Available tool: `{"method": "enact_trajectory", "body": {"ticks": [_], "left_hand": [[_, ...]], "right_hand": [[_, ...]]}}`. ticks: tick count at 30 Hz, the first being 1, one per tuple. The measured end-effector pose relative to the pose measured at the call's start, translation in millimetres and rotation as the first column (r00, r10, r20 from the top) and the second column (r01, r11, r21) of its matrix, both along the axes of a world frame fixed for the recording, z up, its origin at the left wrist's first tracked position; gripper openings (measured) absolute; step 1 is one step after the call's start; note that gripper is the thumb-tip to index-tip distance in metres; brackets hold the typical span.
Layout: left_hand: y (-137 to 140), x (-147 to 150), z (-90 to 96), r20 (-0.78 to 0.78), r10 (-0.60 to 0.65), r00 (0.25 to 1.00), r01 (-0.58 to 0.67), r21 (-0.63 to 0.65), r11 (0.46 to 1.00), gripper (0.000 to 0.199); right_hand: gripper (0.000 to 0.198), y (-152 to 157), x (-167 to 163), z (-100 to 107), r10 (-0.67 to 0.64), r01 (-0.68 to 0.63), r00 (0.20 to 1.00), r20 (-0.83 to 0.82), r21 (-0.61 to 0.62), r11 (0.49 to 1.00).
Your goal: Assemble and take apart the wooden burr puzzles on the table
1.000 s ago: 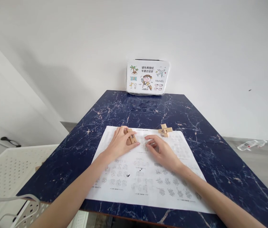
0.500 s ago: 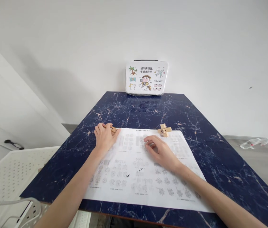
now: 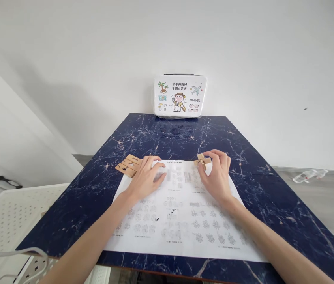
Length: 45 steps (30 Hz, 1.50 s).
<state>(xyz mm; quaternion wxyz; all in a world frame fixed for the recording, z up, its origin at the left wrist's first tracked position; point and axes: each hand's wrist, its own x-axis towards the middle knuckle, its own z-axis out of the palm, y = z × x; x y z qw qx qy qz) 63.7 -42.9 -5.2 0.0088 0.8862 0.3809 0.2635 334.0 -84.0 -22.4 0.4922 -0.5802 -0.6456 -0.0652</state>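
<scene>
Pinching interlocked wooden cross (image 3: 201,160) with right hand (image 3: 218,173) at printed sheet's (image 3: 175,215) far right corner; half-opening empty left hand (image 3: 145,179) beside notched wooden blocks (image 3: 128,164), far left corner.

A white wall (image 3: 244,59) stands behind a blue marbled table (image 3: 181,144).

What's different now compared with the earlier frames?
The left hand carried the wooden pieces leftward to the upper left corner of the printed sheet, let go and moved back right. The right hand moved up to the wooden cross, thumb and forefinger now on either side; whether it grips is unclear. The cross and white case stayed put.
</scene>
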Motion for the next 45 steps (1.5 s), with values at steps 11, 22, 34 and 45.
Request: {"method": "enact_trajectory", "body": {"ticks": [11, 22, 34, 45], "left_hand": [[-2.2, 3.8, 0.9, 0.012, -0.065, 0.998, 0.066, -0.065, 0.996, 0.011], [-9.7, 8.7, 10.1, 0.149, -0.091, 0.985, 0.127, -0.255, 0.959, 0.019], [-17.0, 21.0, 16.6, 0.530, -0.069, 0.845, 0.459, -0.652, 0.603, 0.069], [-12.5, 17.2, 20.4, 0.686, -0.027, 0.727, 0.613, -0.632, 0.474, 0.079]], "right_hand": [[0.028, 13.7, 12.9, -16.7, -0.081, -0.007, 0.954, -0.288, -0.293, 0.956], [0.033, 2.4, -4.4, -0.6, 0.188, -0.271, 0.940, -0.285, -0.285, 0.919], [0.017, -26.8, -31.0, 9.6, 0.554, -0.567, 0.823, -0.122, -0.165, 0.807], [0.029, -27.6, -28.4, 20.2, 0.570, -0.652, 0.736, -0.364, -0.156, 0.742]]}}
